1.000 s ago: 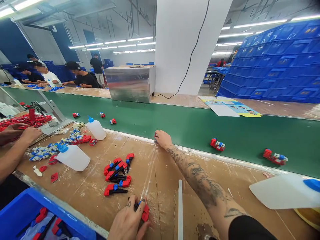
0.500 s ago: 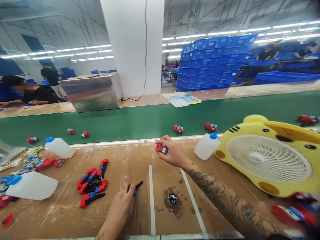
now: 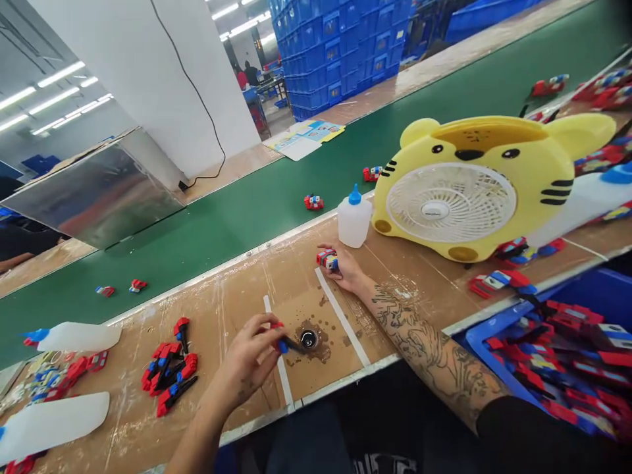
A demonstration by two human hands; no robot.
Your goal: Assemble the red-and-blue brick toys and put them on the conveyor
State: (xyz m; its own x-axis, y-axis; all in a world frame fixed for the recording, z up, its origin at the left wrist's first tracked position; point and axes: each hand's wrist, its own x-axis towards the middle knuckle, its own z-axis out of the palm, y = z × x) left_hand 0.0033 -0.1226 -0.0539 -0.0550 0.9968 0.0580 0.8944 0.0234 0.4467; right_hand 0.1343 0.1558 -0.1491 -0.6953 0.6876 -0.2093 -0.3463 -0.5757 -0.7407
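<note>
low in the middle of the frame, the left hand (image 3: pixel 254 359) pinches a red-blue part (image 3: pixel 282 342) by the cup (image 3: pixel 309 339) in the bench. the right hand (image 3: pixel 345 268) curls around a toy block (image 3: pixel 328 259) at centre. the part's thin tip could miss the cup and pick up the brown stain. what the cup holds is unclear.

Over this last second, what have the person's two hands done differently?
The right hand left the conveyor's edge, took hold of a small red-and-blue toy piece and drew it back over the bench. The left hand lifted its red-and-blue part and brought its black tip toward the small round cup. The pile of parts and glue bottle stayed put.
</note>
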